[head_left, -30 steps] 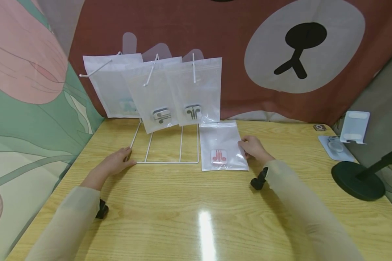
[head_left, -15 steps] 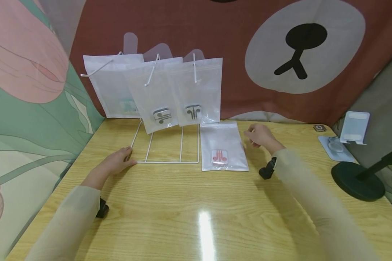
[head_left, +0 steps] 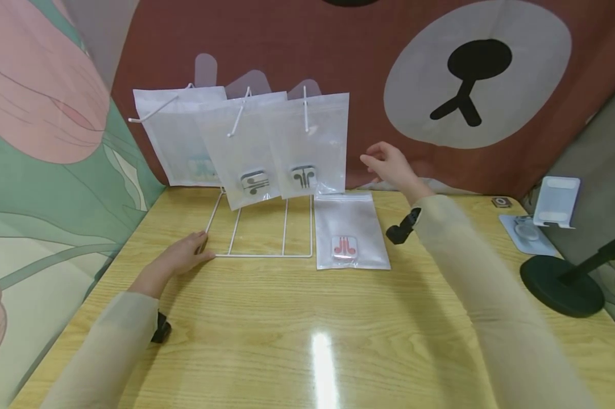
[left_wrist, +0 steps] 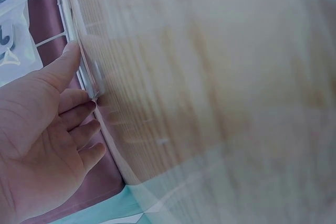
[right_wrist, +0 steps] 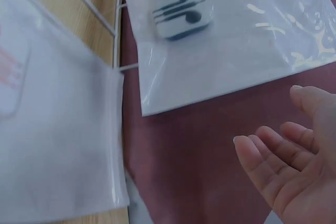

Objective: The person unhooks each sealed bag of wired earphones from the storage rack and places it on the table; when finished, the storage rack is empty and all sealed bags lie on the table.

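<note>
My left hand (head_left: 179,255) holds the front left corner of a white wire display rack (head_left: 264,256), its thumb and index finger at the wire in the left wrist view. Three clear zip bags hang on the rack's hooks. The right one (head_left: 323,142) and the middle one (head_left: 225,136) hold boxed earphones with dark outlines; the left bag (head_left: 159,130) has a pale teal item. Flat on the table beside the rack lies another zip bag (head_left: 343,213) with pink-marked earphones (head_left: 344,247). My right hand (head_left: 389,165), fingers loosely spread and holding nothing, is raised right of the hanging bags.
At the right stand a white phone stand (head_left: 558,201) and a black round base with a post (head_left: 558,284). A small dark square (head_left: 502,201) lies near the back edge of the wooden table (head_left: 246,318). A printed cloth (head_left: 353,45) hangs behind.
My right hand has let go of the flat bag's right edge, moved off to the right, then risen toward the hanging bags. The left hand stays at the rack's corner.
</note>
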